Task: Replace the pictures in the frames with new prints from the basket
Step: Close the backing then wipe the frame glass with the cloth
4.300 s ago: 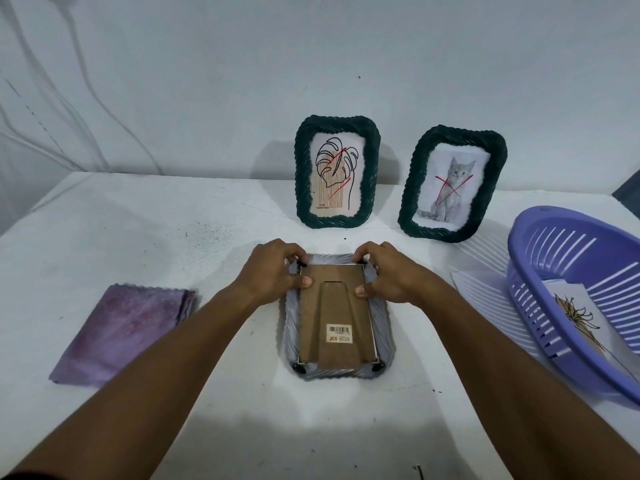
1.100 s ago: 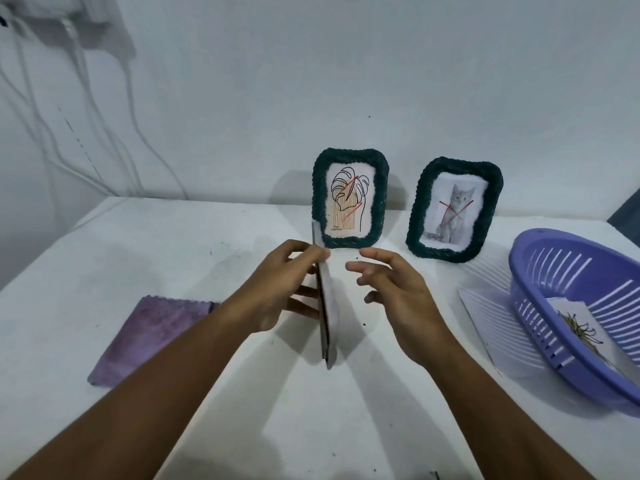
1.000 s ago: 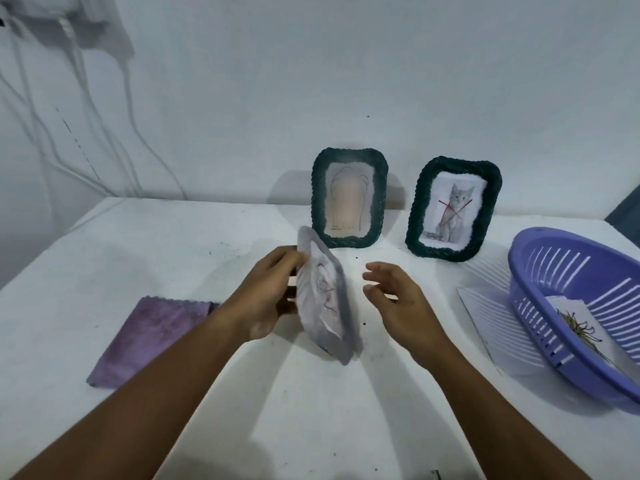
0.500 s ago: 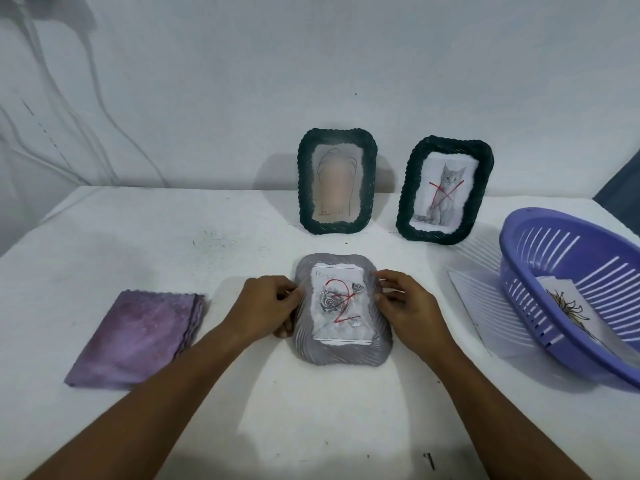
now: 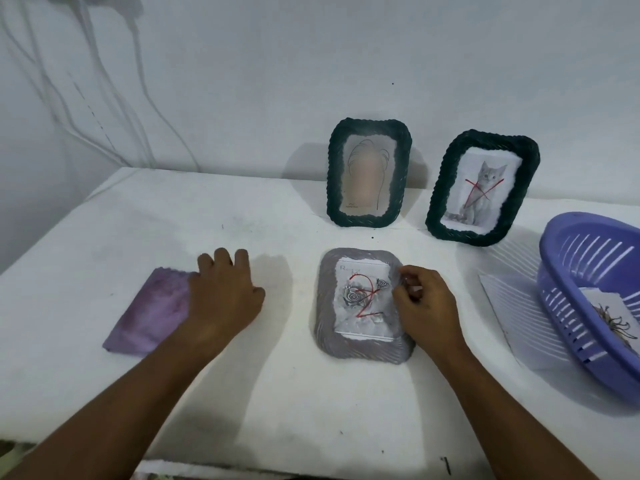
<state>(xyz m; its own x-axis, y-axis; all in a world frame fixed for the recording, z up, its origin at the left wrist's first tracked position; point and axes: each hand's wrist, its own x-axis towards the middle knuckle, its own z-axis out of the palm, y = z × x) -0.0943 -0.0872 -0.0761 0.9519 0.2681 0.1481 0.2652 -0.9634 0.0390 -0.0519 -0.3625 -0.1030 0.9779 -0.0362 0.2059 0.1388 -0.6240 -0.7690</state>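
Here, left hand flat on cloth (white table); right hand pinches frame.

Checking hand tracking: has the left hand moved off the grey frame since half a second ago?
Yes. The left hand has left the grey frame and gone leftward to the purple cloth, fingers resting at its right edge.

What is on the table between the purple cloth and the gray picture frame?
In the head view, only the left hand sits there, resting on the purple cloth's right edge. From the hand to the gray picture frame is bare white table.
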